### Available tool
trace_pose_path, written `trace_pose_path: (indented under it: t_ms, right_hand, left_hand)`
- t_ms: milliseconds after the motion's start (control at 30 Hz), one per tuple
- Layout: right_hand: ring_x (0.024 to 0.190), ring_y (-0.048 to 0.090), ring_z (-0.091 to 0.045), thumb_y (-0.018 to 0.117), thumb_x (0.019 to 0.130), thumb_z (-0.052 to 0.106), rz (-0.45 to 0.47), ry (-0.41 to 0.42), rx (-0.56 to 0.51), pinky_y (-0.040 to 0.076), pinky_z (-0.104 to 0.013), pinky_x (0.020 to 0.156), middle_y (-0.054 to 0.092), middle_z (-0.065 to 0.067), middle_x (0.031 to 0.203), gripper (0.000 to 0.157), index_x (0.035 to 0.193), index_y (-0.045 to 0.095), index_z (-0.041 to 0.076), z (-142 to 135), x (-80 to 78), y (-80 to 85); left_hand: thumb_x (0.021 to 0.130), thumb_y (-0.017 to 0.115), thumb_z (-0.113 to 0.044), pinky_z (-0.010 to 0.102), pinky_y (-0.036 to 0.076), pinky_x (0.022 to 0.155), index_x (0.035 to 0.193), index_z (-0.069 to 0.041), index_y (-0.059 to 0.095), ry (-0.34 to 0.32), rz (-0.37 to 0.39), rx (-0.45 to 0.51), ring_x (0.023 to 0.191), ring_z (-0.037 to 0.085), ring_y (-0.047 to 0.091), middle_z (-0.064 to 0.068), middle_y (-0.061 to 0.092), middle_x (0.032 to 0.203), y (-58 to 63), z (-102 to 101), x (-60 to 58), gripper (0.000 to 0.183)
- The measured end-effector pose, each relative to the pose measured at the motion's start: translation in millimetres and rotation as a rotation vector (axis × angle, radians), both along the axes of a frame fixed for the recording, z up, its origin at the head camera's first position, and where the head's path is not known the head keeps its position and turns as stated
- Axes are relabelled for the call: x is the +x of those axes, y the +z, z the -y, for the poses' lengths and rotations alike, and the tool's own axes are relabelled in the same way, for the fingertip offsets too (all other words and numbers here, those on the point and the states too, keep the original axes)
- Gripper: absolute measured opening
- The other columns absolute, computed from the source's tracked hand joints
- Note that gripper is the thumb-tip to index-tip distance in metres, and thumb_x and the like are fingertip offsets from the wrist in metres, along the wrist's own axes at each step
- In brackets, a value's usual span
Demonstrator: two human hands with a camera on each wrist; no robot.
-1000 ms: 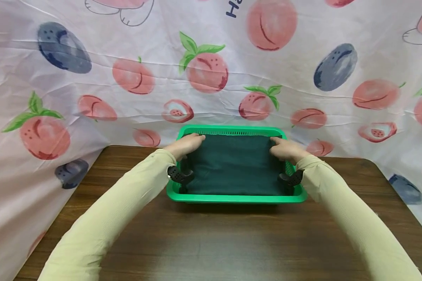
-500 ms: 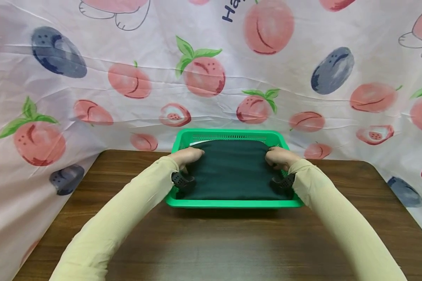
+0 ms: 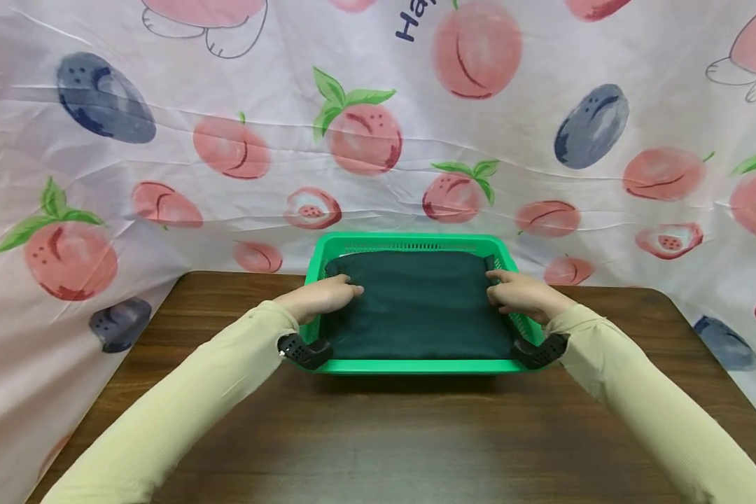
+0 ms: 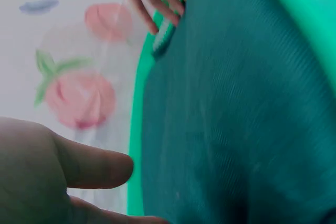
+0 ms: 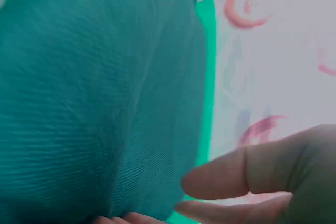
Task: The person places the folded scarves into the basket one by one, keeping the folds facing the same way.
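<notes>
A dark green cloth (image 3: 422, 308) lies spread inside a green plastic basket (image 3: 416, 366) and fills most of it. In the head view my left hand (image 3: 324, 295) is over the basket's left side, fingertips at the cloth's left edge. My right hand (image 3: 524, 294) is over the right side, its fingers extended toward the cloth's right edge. In the left wrist view, the left thumb (image 4: 97, 167) stands apart from the cloth with nothing pinched. The right wrist view has the right thumb (image 5: 220, 178) and fingers loosely straight beside the cloth. Whatever lies under the cloth is hidden.
The basket stands on a brown wooden table (image 3: 378, 434), near its back edge. Behind it hangs a white curtain (image 3: 378, 196) printed with fruit. Black straps (image 3: 305, 351) with camera mounts circle both wrists, close to the basket's front corners.
Both hands first drew the cloth's back part slightly toward me, then let go and moved apart to the sides. The cloth's back corners now lie more spread out.
</notes>
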State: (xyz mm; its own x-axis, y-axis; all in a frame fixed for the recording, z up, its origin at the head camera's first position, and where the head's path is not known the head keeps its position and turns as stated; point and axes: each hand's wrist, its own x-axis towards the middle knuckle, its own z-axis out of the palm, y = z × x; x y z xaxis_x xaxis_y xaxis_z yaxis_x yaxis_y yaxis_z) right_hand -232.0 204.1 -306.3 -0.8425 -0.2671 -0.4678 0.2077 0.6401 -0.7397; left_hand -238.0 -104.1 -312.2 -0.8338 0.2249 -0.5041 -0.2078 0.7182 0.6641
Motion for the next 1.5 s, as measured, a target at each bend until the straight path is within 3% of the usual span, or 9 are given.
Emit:
trace_pose_path:
  t_ms: [133,300,400,533,833,967,1033,1233,1500]
  right_hand:
    - [0.127,0.041,-0.043,0.035,0.092,0.008,0.008,0.053,0.032,0.046,-0.054,0.095,0.040,-0.029,0.125,0.067,0.152,0.008,-0.001,-4.9,22.5,10.3]
    - [0.126,0.043,-0.046,0.037,0.093,0.008,-0.008,0.133,0.037,0.052,-0.046,0.089,0.036,-0.036,0.133,0.065,0.150,0.009,-0.006,-8.9,42.1,13.8]
    - [0.125,0.046,-0.042,0.040,0.092,0.009,-0.003,0.143,0.036,0.053,-0.044,0.088,0.031,-0.037,0.140,0.067,0.150,0.009,-0.005,-8.5,48.1,11.4]
    - [0.124,0.048,-0.038,0.043,0.092,0.011,0.009,0.140,0.049,0.051,-0.046,0.092,0.029,-0.036,0.143,0.069,0.151,0.010,-0.004,-5.7,50.5,4.3]
    - [0.133,0.033,-0.038,0.047,0.093,0.014,-0.033,0.151,0.140,0.038,-0.049,0.103,0.016,-0.030,0.154,0.069,0.150,0.014,-0.005,4.8,48.2,-17.9]
    - [0.139,0.022,-0.042,0.047,0.093,0.016,-0.062,0.159,0.163,0.027,-0.053,0.109,0.015,-0.029,0.155,0.069,0.150,0.014,-0.005,7.0,44.4,-19.3]
    - [0.139,0.024,-0.042,0.046,0.094,0.015,-0.043,0.145,0.140,0.030,-0.053,0.108,0.014,-0.030,0.155,0.069,0.151,0.013,-0.004,7.1,43.9,-20.0]
    - [0.116,0.054,-0.034,0.046,0.092,0.015,-0.102,0.108,0.098,0.048,-0.044,0.092,0.032,-0.033,0.145,0.066,0.150,0.020,-0.002,-1.1,53.1,-16.2]
    - [0.126,0.048,-0.043,0.050,0.094,0.011,-0.432,0.101,0.065,0.046,-0.051,0.095,0.047,-0.028,0.138,0.054,0.144,0.035,-0.002,-8.4,85.6,-15.5]
  left_hand:
    - [0.103,0.038,-0.030,0.048,0.033,0.110,0.150,0.003,0.020,-0.097,-0.031,-0.079,0.141,0.038,0.028,0.022,0.022,0.155,11.3,4.6,27.9,0.060]
    - [0.102,0.042,-0.031,0.046,0.042,0.103,0.147,0.009,0.022,-0.150,-0.058,-0.124,0.127,0.037,0.049,0.028,0.031,0.149,19.5,8.6,55.1,0.063]
    - [0.101,0.043,-0.031,0.049,0.035,0.108,0.145,0.011,0.025,-0.165,-0.105,-0.157,0.130,0.039,0.045,0.029,0.035,0.147,20.4,9.3,63.4,0.064]
    - [0.100,0.042,-0.035,0.051,0.028,0.112,0.144,0.014,0.025,-0.143,-0.125,-0.176,0.139,0.041,0.030,0.029,0.031,0.150,14.5,6.5,64.4,0.068]
    - [0.102,0.032,-0.045,0.049,0.021,0.115,0.148,0.013,0.008,-0.060,0.001,-0.139,0.144,0.039,0.019,0.027,0.015,0.156,-13.3,-7.6,49.8,0.078]
    - [0.102,0.033,-0.046,0.049,0.020,0.116,0.149,0.011,0.003,-0.055,0.021,-0.128,0.145,0.038,0.016,0.026,0.011,0.157,-16.4,-10.5,44.6,0.080]
    - [0.102,0.035,-0.044,0.049,0.020,0.116,0.148,0.012,0.004,-0.062,0.017,-0.127,0.145,0.037,0.016,0.026,0.012,0.157,-16.2,-8.9,44.8,0.080]
    - [0.101,0.040,-0.039,0.050,0.029,0.112,0.145,0.015,0.018,-0.101,-0.104,-0.164,0.139,0.041,0.030,0.031,0.028,0.150,-9.8,0.3,56.9,0.073]
    - [0.099,0.048,-0.035,0.051,0.036,0.106,0.137,0.011,0.041,-0.176,-0.352,-0.116,0.131,0.038,0.043,0.028,0.044,0.140,-2.1,12.2,90.3,0.060]
